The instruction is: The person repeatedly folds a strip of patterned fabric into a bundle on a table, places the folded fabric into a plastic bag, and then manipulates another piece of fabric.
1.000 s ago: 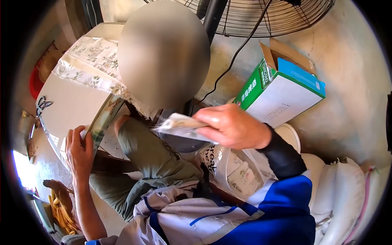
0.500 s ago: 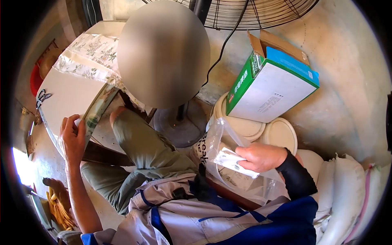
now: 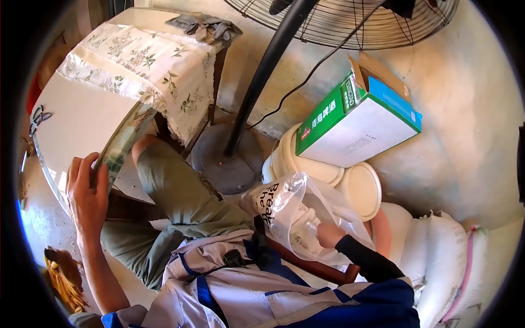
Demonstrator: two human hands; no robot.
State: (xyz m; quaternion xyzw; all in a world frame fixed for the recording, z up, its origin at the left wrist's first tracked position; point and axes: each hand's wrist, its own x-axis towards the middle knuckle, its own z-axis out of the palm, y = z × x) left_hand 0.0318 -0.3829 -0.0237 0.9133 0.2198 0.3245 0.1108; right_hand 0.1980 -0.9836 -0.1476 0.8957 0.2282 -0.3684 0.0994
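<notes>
My left hand point(image 3: 87, 188) is at the near edge of the white tabletop point(image 3: 82, 123), fingers bent and thumb close to them; whatever they pinch is too small to name. Down inside a clear plastic bag point(image 3: 342, 210) is my right hand point(image 3: 331, 235), its fingertips hidden among the contents. White, cloth-like pieces point(image 3: 304, 223) with faint print lie in the bag beside that hand. Black lettering shows on the bag's left side. A dark sleeve covers my right forearm.
Eyeglasses point(image 3: 39, 117) and a floral cloth point(image 3: 164, 76) lie on the table, with grey gloves point(image 3: 205, 27) behind. A fan's round base point(image 3: 227, 158) stands ahead. A green and white carton point(image 3: 355, 131) sits on lidded buckets point(image 3: 362, 191). White sacks point(image 3: 445, 257) are at right.
My right hand has gone down into the bag with the white printed piece it held above the opening. My left hand stays at the table edge. The view has shifted; a blurred round area is gone.
</notes>
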